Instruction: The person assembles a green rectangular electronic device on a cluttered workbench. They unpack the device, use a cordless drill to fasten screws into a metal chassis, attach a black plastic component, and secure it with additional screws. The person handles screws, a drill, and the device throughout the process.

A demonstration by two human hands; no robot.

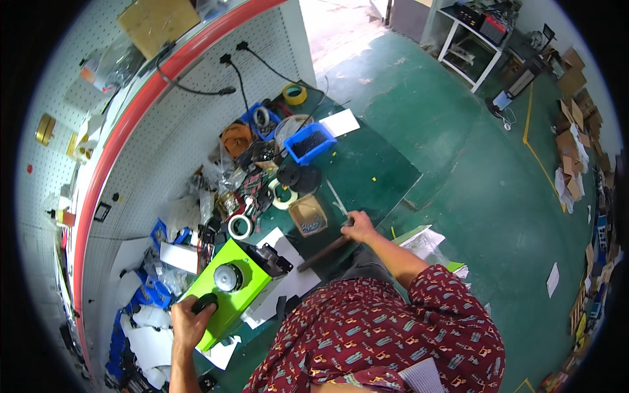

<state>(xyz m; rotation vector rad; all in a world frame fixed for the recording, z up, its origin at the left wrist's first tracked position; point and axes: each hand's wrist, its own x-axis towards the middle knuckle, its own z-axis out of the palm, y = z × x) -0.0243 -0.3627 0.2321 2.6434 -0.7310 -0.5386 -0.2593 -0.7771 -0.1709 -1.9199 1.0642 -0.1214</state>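
A bright green box-shaped machine [230, 278] lies tilted on the bench, with a round silver part [228, 278] on its top face and a black bracket-like fitting [274, 260] at its far end. My left hand [190, 322] is closed around a black knob [205, 303] at the machine's near left side. At the bench's right edge, my right hand [360, 228] is closed on a thin tool with a pale shaft [336, 196] pointing away from me; its exact kind is unclear. Beside that hand, a brown bar [321, 254] slants toward the machine.
A small cardboard box [308, 216] of small parts stands ahead of the machine. Tape rolls [240, 227], a blue bin [309, 143] and tangled parts crowd the bench's far left. White sheets [278, 291] lie under the machine. A pegboard wall [216, 98] borders the left.
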